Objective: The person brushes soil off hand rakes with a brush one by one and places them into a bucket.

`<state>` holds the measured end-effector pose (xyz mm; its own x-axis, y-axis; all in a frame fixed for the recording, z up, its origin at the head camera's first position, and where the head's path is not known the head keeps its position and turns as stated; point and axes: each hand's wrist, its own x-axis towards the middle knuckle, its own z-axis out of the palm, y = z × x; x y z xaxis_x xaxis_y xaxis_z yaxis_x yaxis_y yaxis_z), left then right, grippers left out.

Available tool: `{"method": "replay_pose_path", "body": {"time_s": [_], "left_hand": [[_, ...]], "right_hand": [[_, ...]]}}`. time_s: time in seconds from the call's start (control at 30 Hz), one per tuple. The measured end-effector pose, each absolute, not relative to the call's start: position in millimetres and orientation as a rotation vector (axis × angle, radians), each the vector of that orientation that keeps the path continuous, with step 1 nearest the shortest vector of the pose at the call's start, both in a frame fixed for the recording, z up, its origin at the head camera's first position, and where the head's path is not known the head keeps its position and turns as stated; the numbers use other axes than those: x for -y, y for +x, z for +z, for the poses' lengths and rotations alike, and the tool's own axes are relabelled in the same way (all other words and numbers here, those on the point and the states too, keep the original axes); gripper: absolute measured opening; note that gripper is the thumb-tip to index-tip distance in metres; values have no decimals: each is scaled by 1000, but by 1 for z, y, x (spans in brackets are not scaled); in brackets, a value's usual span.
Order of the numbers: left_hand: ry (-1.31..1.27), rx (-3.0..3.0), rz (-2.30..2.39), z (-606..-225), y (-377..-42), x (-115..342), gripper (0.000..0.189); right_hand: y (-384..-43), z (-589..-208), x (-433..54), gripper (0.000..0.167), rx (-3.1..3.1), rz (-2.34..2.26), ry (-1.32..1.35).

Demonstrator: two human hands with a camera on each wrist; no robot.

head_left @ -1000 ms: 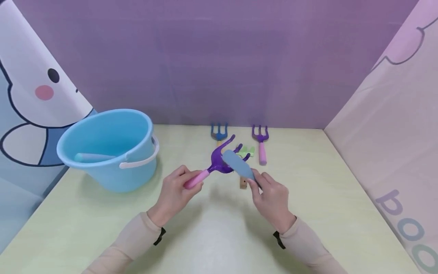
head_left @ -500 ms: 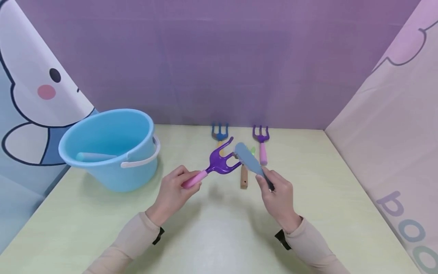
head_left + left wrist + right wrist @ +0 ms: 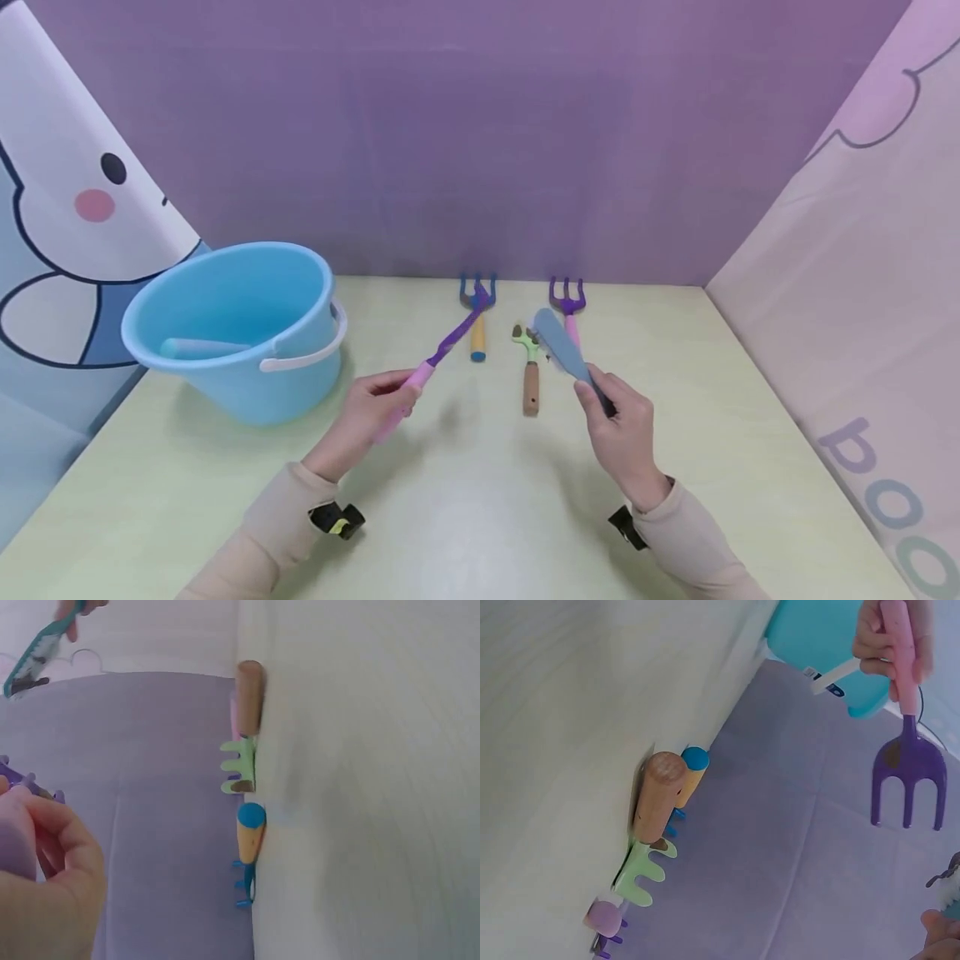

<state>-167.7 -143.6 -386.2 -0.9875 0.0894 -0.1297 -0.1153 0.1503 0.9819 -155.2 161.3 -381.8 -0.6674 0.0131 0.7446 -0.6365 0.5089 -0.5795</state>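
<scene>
My left hand grips the pink handle of a purple hand fork, raised above the table with its head seen edge-on. In the right wrist view that fork shows three tines and a brown smudge near its shoulder. My right hand holds a blue brush, its back upward and apart from the fork. White bristles with dark dirt show on the brush in the left wrist view. Beneath, a green hand fork with brown smudges and a wooden handle lies on the table.
A blue bucket with a white handle stands at the left, a light blue rod-like piece inside. Toward the purple back wall lie a blue fork with a yellow handle and another purple fork.
My left hand has turned the purple fork from face-on to edge-on and drawn slightly left. My right hand has moved the brush right, off the fork, uncovering the green fork.
</scene>
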Motion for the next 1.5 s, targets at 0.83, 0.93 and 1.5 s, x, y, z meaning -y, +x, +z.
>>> {"method": "replay_pose_path", "body": {"time_s": [0.83,0.93,1.5], "left_hand": [[76,-743,2422,-374,-162,139,29],[106,-624,2405,-374,-161,136,25],[60,-606,2352,-376,-157,123,26]], "right_hand": [[-140,-358,-146,24,2104,1165,510],[-140,-355,-145,24,2097,1160,511],[-165,-380,-138,20,2009,1094,658]]}}
